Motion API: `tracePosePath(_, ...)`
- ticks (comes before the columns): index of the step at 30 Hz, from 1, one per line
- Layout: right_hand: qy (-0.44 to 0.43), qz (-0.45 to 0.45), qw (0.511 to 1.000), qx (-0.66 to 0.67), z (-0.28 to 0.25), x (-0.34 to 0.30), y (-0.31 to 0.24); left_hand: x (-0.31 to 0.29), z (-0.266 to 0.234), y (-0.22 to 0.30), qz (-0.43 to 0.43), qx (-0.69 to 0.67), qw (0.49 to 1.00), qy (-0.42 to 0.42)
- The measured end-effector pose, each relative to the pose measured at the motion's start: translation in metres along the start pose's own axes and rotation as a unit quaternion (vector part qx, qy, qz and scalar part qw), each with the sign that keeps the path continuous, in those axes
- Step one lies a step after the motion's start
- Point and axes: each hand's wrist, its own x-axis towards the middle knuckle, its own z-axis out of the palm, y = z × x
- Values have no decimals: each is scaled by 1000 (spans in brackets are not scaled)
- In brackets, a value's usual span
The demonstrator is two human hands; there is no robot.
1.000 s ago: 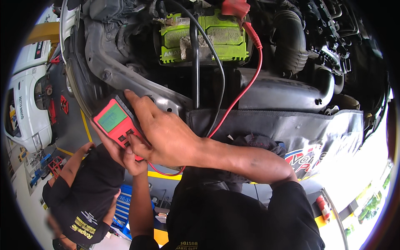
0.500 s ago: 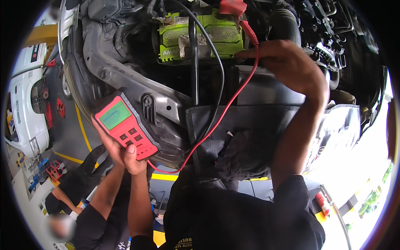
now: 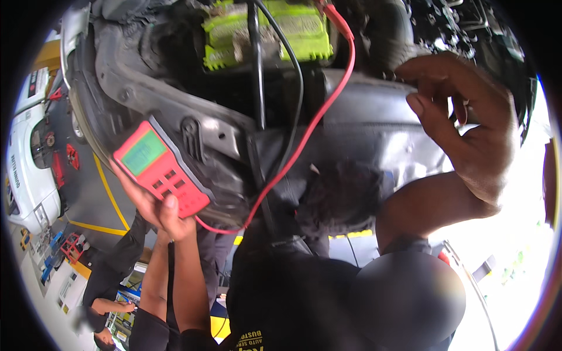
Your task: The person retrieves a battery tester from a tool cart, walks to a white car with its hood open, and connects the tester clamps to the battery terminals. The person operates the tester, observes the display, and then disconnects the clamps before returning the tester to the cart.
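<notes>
My left hand (image 3: 180,225) is closed on the lower end of a red handheld battery tester (image 3: 167,181), thumb on its front. Its green screen is lit. Another person's forearm (image 3: 155,263) rises beside mine, and a hand seems to support the tester's left edge; the overlap partly hides whose it is. Off to the right, my right hand (image 3: 474,126) is raised with thumb and fingers apart, holding nothing. A red cable (image 3: 316,120) runs from the tester to a red clamp (image 3: 324,6) by the lime-green car battery (image 3: 269,35). A black cable (image 3: 298,82) crosses in front of the battery.
A black metal rod (image 3: 257,76) stands before the battery. Grey body panels (image 3: 175,93) lie left, and a ribbed hose (image 3: 395,35) is at the right. A black cover (image 3: 351,146) hangs over the front edge. Beyond are a white vehicle (image 3: 32,164) and a person (image 3: 108,275).
My right hand has come away from beside the battery, moving right and nearer, with its fingers spread. The view has shifted, and the tester stays held at the left.
</notes>
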Motion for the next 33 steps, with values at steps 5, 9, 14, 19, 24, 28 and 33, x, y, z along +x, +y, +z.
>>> tracePosePath(5, -18, -205, 978, -12, 3, -10, -26, 7, 5, -3, -9, -62, 998, -8)
tracePosePath(9, -153, -116, 974, -118, 69, -70, -37, 3, 2, 1, -9, -81, 997, 8)
tracePosePath(14, -39, -107, 978, -177, 163, -158, 6, 6, 4, 2, -28, -122, 992, -17)
tracePosePath(19, 314, 52, 944, -88, 115, -96, 42, 5, 0, 1, -22, -112, 993, -27)
tracePosePath(24, 269, 119, 956, -24, 99, 16, 78, 10, -1, 0, -29, -113, 992, -39)
tracePosePath(28, 190, 50, 980, 2, 106, 52, 86, 5, 0, 3, -37, -112, 993, -28)
tracePosePath(33, 92, 6, 995, -22, 106, 75, 86, 3, -1, 1, -49, -121, 991, -20)
